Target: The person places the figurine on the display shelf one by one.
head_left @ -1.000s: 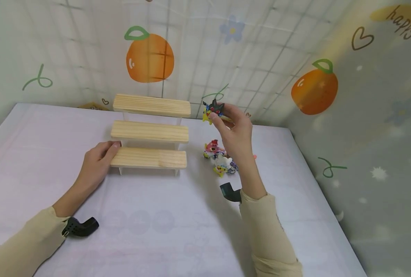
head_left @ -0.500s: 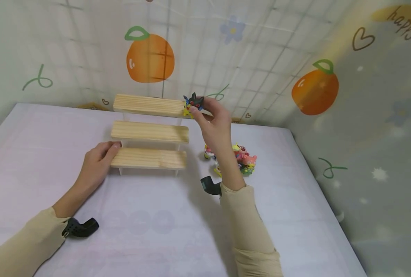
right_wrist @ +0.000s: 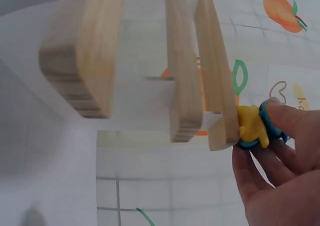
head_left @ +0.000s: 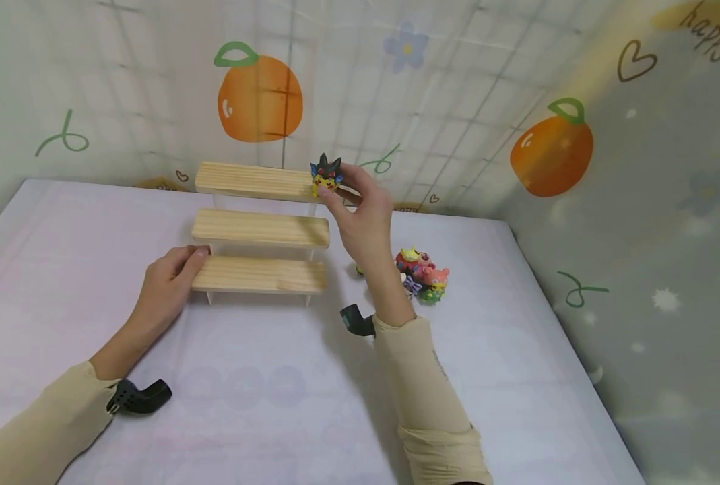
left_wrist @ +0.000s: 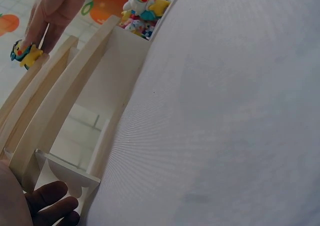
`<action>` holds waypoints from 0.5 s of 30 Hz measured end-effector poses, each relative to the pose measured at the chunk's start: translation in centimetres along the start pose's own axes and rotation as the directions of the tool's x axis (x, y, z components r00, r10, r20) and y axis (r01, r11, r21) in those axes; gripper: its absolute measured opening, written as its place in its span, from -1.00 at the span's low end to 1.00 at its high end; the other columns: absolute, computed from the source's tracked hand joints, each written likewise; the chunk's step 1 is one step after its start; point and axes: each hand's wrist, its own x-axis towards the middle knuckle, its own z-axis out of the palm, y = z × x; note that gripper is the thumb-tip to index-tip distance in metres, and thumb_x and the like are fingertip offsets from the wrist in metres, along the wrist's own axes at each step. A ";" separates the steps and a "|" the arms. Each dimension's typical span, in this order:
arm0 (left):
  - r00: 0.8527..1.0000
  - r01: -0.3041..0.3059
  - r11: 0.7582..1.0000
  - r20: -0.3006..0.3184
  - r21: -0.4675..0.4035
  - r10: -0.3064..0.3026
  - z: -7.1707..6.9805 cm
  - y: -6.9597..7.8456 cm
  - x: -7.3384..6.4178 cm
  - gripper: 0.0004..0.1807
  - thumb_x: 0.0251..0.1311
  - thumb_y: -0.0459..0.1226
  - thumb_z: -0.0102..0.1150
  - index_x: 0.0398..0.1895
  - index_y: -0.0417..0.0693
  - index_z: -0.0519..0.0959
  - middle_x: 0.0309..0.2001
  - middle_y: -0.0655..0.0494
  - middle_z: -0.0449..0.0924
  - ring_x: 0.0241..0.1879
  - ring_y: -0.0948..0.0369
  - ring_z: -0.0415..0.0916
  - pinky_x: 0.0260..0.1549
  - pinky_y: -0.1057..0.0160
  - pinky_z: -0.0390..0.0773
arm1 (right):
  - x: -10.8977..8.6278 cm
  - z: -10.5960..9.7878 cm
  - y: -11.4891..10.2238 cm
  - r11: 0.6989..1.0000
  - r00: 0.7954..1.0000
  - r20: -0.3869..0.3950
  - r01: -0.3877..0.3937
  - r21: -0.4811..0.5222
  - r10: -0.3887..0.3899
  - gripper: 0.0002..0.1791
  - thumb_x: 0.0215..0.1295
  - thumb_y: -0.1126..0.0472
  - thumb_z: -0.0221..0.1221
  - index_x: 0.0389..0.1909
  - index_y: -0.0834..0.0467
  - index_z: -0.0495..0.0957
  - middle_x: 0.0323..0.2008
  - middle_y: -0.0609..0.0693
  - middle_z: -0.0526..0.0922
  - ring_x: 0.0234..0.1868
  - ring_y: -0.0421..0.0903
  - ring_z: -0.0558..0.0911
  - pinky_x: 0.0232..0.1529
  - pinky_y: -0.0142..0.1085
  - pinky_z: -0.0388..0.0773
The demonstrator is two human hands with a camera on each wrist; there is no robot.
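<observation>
A wooden three-step display stand stands on the table. At its left end, my left hand grips the lowest step; the left wrist view shows fingers beside the white end support. My right hand pinches a small yellow figurine with a dark, pointed-eared hood and blue parts. The figurine is at the right end of the top step. In the right wrist view the figurine touches or nearly touches that step's end, thumb on one side and fingers on the other.
A cluster of several colourful figurines lies on the table right of the stand, partly hidden by the right forearm. Behind the table hangs a patterned curtain. Black wrist cameras jut from both sleeves.
My right hand has carried the figurine leftward from beside the stand to the right end of the top step. My left hand has kept its place on the stand.
</observation>
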 end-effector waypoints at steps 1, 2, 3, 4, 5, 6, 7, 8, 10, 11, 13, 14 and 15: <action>1.000 0.000 1.000 0.000 -0.001 0.000 0.0 0.0 0.0 -0.41 0.64 0.04 -0.08 0.26 -0.30 0.61 0.27 -0.32 0.61 0.32 -0.21 0.51 0.30 -0.22 0.39 | 0.0 0.1 0.1 1.000 1.000 -0.001 0.004 -0.007 -0.004 -0.61 0.38 0.34 0.37 0.19 0.29 0.64 0.06 0.19 0.75 0.14 -0.02 0.73 0.18 -0.27 0.65; 1.000 0.000 1.000 0.000 0.000 0.000 0.0 -0.1 0.0 -0.42 0.64 0.04 -0.08 0.25 -0.30 0.61 0.27 -0.32 0.61 0.32 -0.20 0.51 0.30 -0.22 0.40 | 0.0 0.1 0.2 1.000 1.000 -0.002 0.007 -0.009 -0.007 -0.61 0.36 0.37 0.37 0.19 0.30 0.63 0.06 0.20 0.75 0.14 -0.01 0.73 0.17 -0.28 0.65; 1.000 0.000 1.000 0.000 0.000 0.000 0.0 -0.1 0.0 -0.42 0.64 0.04 -0.08 0.25 -0.30 0.61 0.27 -0.32 0.61 0.32 -0.20 0.51 0.29 -0.22 0.40 | -0.1 0.2 0.2 1.000 1.000 -0.004 0.011 -0.010 -0.011 -0.60 0.35 0.40 0.37 0.19 0.30 0.63 0.06 0.20 0.75 0.14 0.00 0.73 0.17 -0.28 0.65; 1.000 -0.001 1.000 -0.002 -0.001 0.001 0.0 -0.1 0.0 -0.42 0.64 0.04 -0.08 0.25 -0.30 0.61 0.27 -0.32 0.61 0.32 -0.20 0.51 0.29 -0.21 0.40 | 0.0 0.3 0.3 1.000 1.000 -0.007 0.014 -0.011 -0.014 -0.60 0.35 0.42 0.36 0.19 0.30 0.63 0.07 0.20 0.75 0.13 0.01 0.73 0.17 -0.29 0.65; 1.000 -0.001 1.000 -0.002 -0.001 0.001 -0.1 -0.1 0.1 -0.42 0.64 0.04 -0.07 0.25 -0.29 0.61 0.26 -0.31 0.61 0.32 -0.19 0.51 0.29 -0.21 0.40 | 0.0 0.4 0.4 1.000 1.000 -0.012 0.016 -0.014 -0.017 -0.60 0.34 0.43 0.36 0.19 0.30 0.63 0.07 0.20 0.75 0.13 0.02 0.73 0.17 -0.29 0.65; 1.000 -0.001 1.000 -0.002 -0.002 0.001 -0.1 -0.1 0.1 -0.42 0.63 0.04 -0.07 0.25 -0.29 0.61 0.26 -0.31 0.61 0.32 -0.19 0.51 0.29 -0.21 0.40 | 0.0 0.4 0.4 1.000 1.000 -0.018 0.017 -0.015 -0.017 -0.61 0.34 0.44 0.36 0.18 0.30 0.63 0.06 0.21 0.75 0.13 0.03 0.73 0.17 -0.28 0.65; 1.000 0.000 1.000 -0.003 -0.003 0.000 -0.1 -0.1 0.1 -0.42 0.63 0.04 -0.07 0.26 -0.29 0.61 0.26 -0.30 0.62 0.32 -0.18 0.52 0.29 -0.20 0.40 | 0.0 0.5 0.4 1.000 1.000 -0.023 0.017 -0.021 -0.017 -0.61 0.34 0.43 0.36 0.18 0.30 0.63 0.06 0.20 0.75 0.13 0.03 0.73 0.17 -0.28 0.65; 1.000 0.000 1.000 -0.003 -0.006 0.000 -0.1 -0.1 0.1 -0.42 0.63 0.04 -0.07 0.26 -0.29 0.61 0.26 -0.30 0.62 0.32 -0.18 0.52 0.29 -0.20 0.40 | 0.0 0.6 0.5 0.999 1.000 -0.026 0.016 -0.033 -0.017 -0.60 0.35 0.43 0.36 0.19 0.29 0.63 0.06 0.20 0.75 0.13 0.02 0.73 0.17 -0.28 0.65; 1.000 0.001 1.000 -0.003 -0.009 -0.001 -0.2 -0.1 0.1 -0.41 0.63 0.04 -0.06 0.27 -0.29 0.61 0.26 -0.30 0.62 0.32 -0.18 0.51 0.30 -0.20 0.40 | 0.0 0.7 0.4 0.998 0.999 -0.032 0.019 -0.066 -0.021 -0.60 0.34 0.40 0.37 0.19 0.28 0.63 0.05 0.19 0.76 0.12 0.01 0.73 0.18 -0.27 0.64; 1.000 0.003 1.000 -0.002 -0.009 -0.003 -0.2 -0.1 0.1 -0.41 0.63 0.04 -0.06 0.27 -0.29 0.60 0.26 -0.30 0.62 0.32 -0.18 0.51 0.30 -0.21 0.40 | 0.0 0.8 0.4 0.996 0.999 -0.034 0.021 -0.086 -0.024 -0.59 0.34 0.39 0.38 0.19 0.28 0.63 0.05 0.18 0.76 0.12 0.01 0.73 0.19 -0.26 0.64; 1.000 0.006 1.000 -0.003 -0.013 -0.006 -0.1 0.0 0.1 -0.42 0.63 0.04 -0.06 0.26 -0.29 0.61 0.26 -0.31 0.62 0.32 -0.19 0.51 0.30 -0.20 0.39 | 0.0 1.1 0.2 0.992 0.999 -0.035 0.032 -0.124 -0.036 -0.59 0.33 0.38 0.39 0.19 0.28 0.63 0.03 0.18 0.78 0.10 0.00 0.73 0.21 -0.24 0.62; 1.000 0.008 1.000 -0.003 -0.014 -0.008 -0.1 0.0 0.1 -0.42 0.63 0.03 -0.06 0.26 -0.30 0.61 0.26 -0.31 0.62 0.32 -0.19 0.52 0.30 -0.20 0.39 | 0.0 1.2 0.2 0.989 0.999 -0.035 0.035 -0.141 -0.041 -0.59 0.33 0.37 0.40 0.18 0.27 0.63 0.02 0.17 0.79 0.09 0.00 0.74 0.21 -0.24 0.62; 1.000 0.010 1.000 -0.004 -0.018 -0.010 -0.1 0.0 0.2 -0.42 0.63 0.03 -0.05 0.26 -0.30 0.61 0.26 -0.30 0.62 0.32 -0.19 0.51 0.30 -0.20 0.39 | 0.0 1.4 0.1 0.987 0.998 -0.035 0.042 -0.157 -0.048 -0.59 0.32 0.35 0.41 0.18 0.28 0.63 0.01 0.17 0.79 0.08 0.01 0.75 0.21 -0.23 0.62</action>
